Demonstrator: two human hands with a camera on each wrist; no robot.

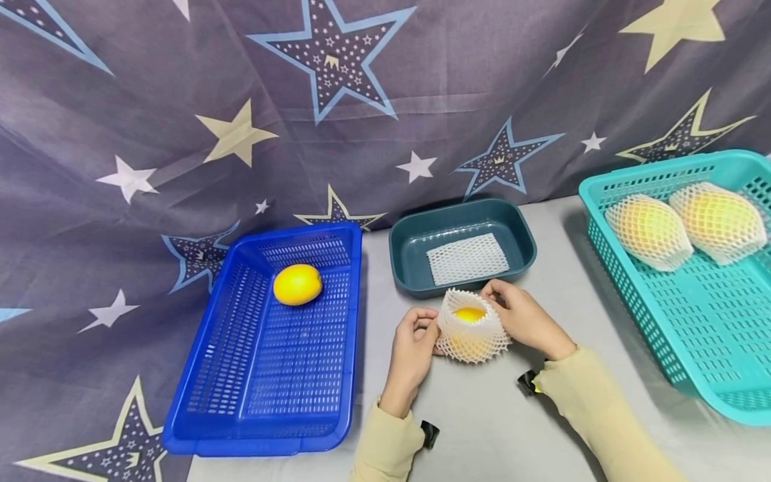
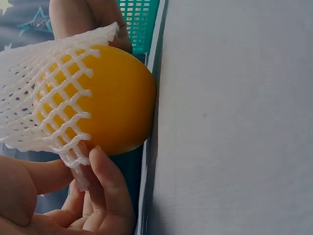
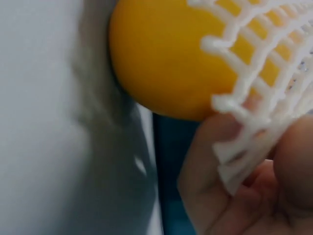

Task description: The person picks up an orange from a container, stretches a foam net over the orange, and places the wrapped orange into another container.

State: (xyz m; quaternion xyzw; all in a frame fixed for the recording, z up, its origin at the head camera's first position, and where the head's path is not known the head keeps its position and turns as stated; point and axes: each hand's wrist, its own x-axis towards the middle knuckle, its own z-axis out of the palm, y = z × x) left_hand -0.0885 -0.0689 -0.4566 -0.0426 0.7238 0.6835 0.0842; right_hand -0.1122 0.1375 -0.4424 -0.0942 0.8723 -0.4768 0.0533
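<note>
A smooth yellow-orange fruit (image 1: 469, 314) stands on the table in front of the dark teal tray, with a white foam net sleeve (image 1: 448, 326) around it. My left hand (image 1: 414, 345) pinches the sleeve's edge on the left between thumb and fingers. On the opposite side, the right hand (image 1: 525, 320) pinches the net too. In the left wrist view the net (image 2: 68, 110) covers one part of the fruit (image 2: 122, 100), whose rounded end sticks out bare by the table. The right wrist view shows finger and thumb gripping the net's cut edge (image 3: 239, 156).
The dark teal tray (image 1: 400, 258) behind the hands holds a flat white foam net (image 1: 468, 260). To the left, a blue basket (image 1: 205, 375) contains one bare yellow fruit (image 1: 298, 284). At right, a turquoise basket (image 1: 638, 304) holds two net-wrapped fruits (image 1: 649, 231). A star-patterned cloth (image 1: 421, 87) hangs behind.
</note>
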